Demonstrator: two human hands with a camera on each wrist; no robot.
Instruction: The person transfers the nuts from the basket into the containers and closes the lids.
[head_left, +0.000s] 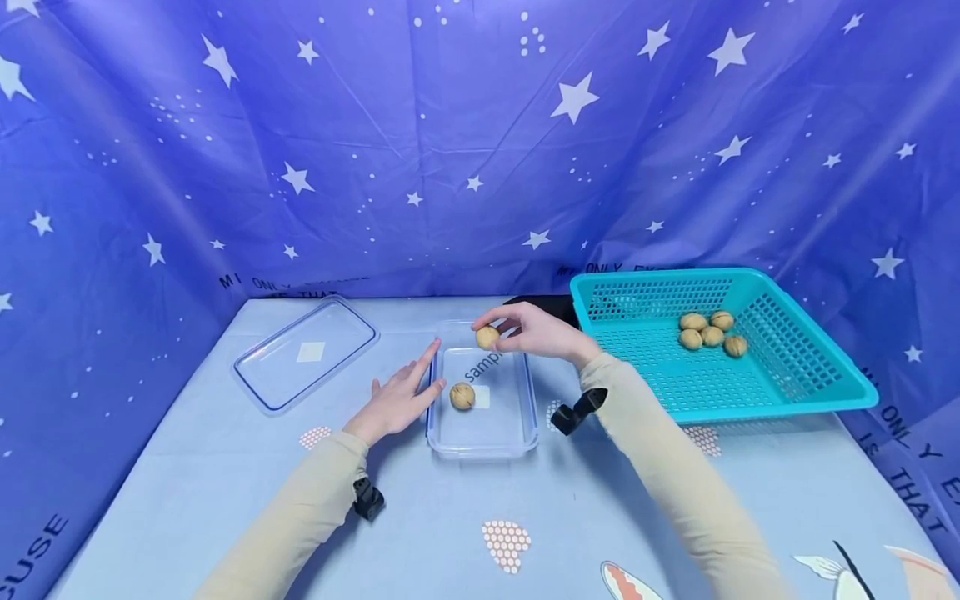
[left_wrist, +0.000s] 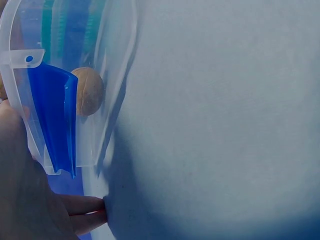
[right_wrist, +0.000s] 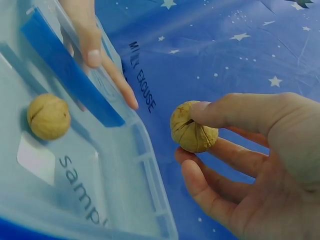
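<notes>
A starry blue backdrop (head_left: 420, 125) is hanging behind a pale blue table (head_left: 420, 533). At right, a teal perforated basket (head_left: 645, 375) is holding five walnuts (head_left: 712, 337). Two sleeved forearms are angling inward, the left forearm (head_left: 300, 517) and the right forearm (head_left: 675, 467), each wearing a black wrist strap. Between the hands, a clear container (head_left: 506, 429) is standing uncovered; its clear lid (head_left: 273, 371) is lying at far left. The left hand (head_left: 400, 402) is lying along the container's left side, fingers extended and spread, grasping nothing. The right hand (head_left: 536, 329) is bending over the container's far end, thumb and fingers pinching one walnut (head_left: 487, 338) clear of the container floor. A second walnut (head_left: 462, 396) is resting inside, beside a small white label (head_left: 482, 397).
</notes>
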